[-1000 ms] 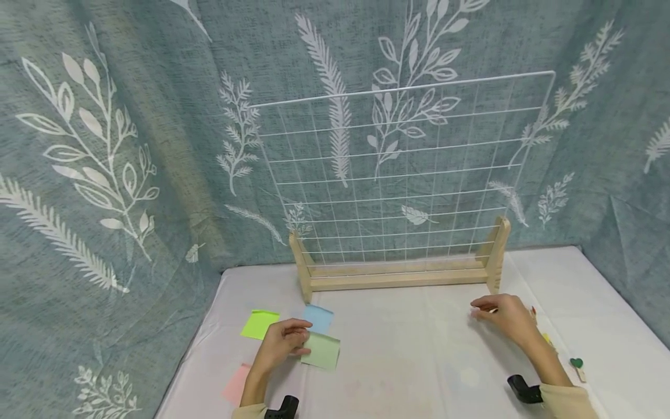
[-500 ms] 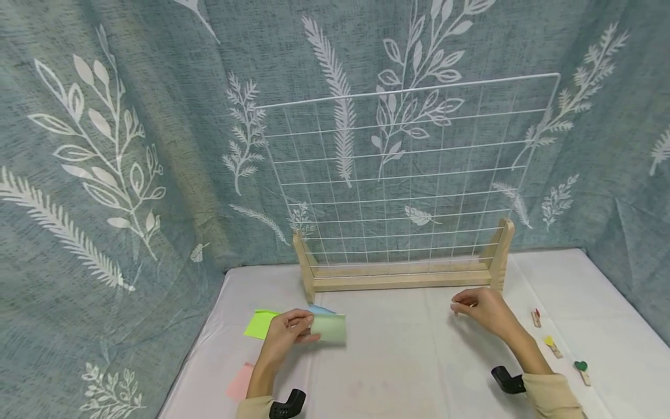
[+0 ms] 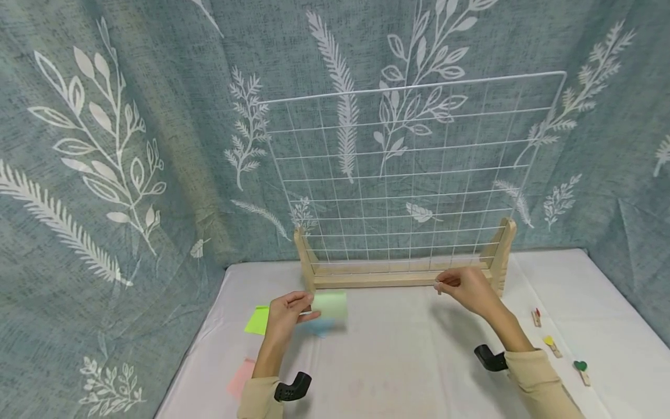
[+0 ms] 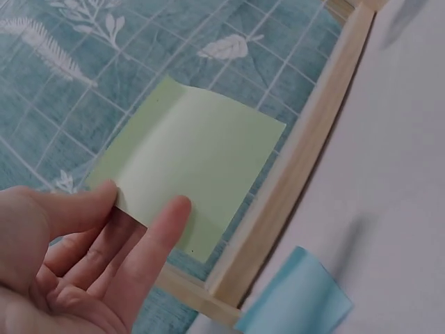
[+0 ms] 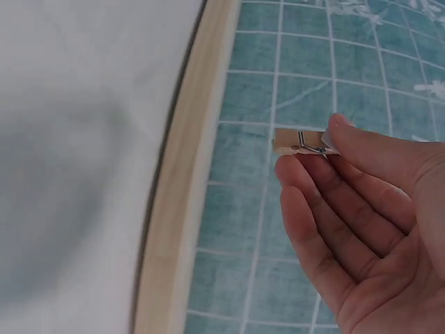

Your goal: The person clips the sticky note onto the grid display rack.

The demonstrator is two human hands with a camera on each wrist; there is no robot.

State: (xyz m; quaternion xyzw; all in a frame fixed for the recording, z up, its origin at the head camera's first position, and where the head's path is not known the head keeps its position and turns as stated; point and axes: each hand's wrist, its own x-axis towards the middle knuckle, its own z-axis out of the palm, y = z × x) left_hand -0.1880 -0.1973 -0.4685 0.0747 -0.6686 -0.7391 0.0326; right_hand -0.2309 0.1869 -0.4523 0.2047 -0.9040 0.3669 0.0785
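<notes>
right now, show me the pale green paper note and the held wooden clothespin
Pale green paper note [image 4: 192,161]: left wrist view, middle of its face
Held wooden clothespin [image 5: 311,138]: right wrist view, wooden body

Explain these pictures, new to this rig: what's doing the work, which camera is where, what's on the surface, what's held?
No machine here: a person works with two bare hands. The wide picture is from a head camera looking forward and down; the two close-ups come from cameras on each wrist.

The left hand holds a light green note; the right hand pinches a small wooden clip.

On the white surface, a wire grid stands in a wooden base. To the left lie a lime note, a blue note and a pink note; to the right, red, yellow and green-heart clips.
</notes>
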